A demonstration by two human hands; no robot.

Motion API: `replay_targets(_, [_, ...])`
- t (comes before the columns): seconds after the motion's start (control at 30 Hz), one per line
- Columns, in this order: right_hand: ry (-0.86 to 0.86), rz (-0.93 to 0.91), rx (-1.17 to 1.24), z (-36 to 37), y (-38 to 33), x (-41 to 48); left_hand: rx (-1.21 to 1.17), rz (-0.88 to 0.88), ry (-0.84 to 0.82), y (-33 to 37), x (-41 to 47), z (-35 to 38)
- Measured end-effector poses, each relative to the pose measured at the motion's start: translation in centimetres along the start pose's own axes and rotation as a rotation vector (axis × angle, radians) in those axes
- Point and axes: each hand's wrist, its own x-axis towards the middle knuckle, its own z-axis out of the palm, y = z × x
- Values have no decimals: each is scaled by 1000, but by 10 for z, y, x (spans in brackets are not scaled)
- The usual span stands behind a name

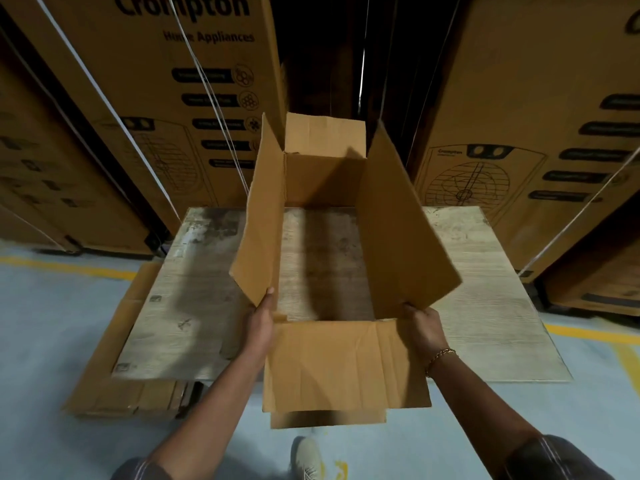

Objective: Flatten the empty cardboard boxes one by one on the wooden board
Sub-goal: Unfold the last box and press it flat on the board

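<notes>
Both hands clamp the box (332, 237): left grip (261, 322) and right grip (424, 323) each pinch a near corner. It hangs open-ended above the wooden board (485, 289), not yet collapsed. Next, I judge, push opposite corners together and press it flat.

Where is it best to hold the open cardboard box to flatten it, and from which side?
Grip the cardboard box at the near ends of its two long side walls, from the person's side, as the left hand and right hand do: it is bottomless, so it should fold.
</notes>
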Motion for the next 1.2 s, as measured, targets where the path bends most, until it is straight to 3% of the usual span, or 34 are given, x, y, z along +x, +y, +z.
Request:
replay_targets(0.07, [-21, 8, 117, 2, -4, -2, 40, 84, 10, 17, -12, -9])
replay_targets(0.2, [-112, 42, 283, 15, -27, -11, 372, 299, 95, 61, -57, -38])
replay_targets(0.33, [-314, 207, 360, 28, -40, -10, 818, 815, 178, 98, -98, -46])
replay_targets(0.4, [-359, 214, 247, 32, -36, -8, 881, 973, 105, 101, -104, -33])
replay_targets(0.5, [-420, 210, -80, 23, -24, -8, 945, 1008, -4, 88, -96, -4])
replay_targets(0.6, [-428, 173, -400, -1, -19, -10, 1318, 1031, -132, 64, -82, 30])
replay_targets(0.7, [-305, 124, -179, -32, -27, -10, 1544, 1002, -292, 22, -73, 57])
replay_targets(0.77, [-231, 92, 85, -51, -41, -20, 1568, 948, -357, -3, -69, 69])
replay_targets(0.83, [-160, -23, 152, -60, -51, -33, 1560, 899, -402, -21, -68, 77])
replay_targets(0.93, [20, -532, -275, -59, -52, -57, 1548, 890, -424, -39, -71, 85])
replay_targets(1.03, [-148, -968, -972, -45, -35, -72, 1556, 958, -458, -44, -71, 86])
replay_targets(1.1, [-136, -1060, -1362, -34, -19, -73, 1518, 979, -481, -42, -69, 83])
replay_targets(1.2, [-95, -1006, -1564, -24, -3, -70, 1459, 987, -524, -44, -64, 77])
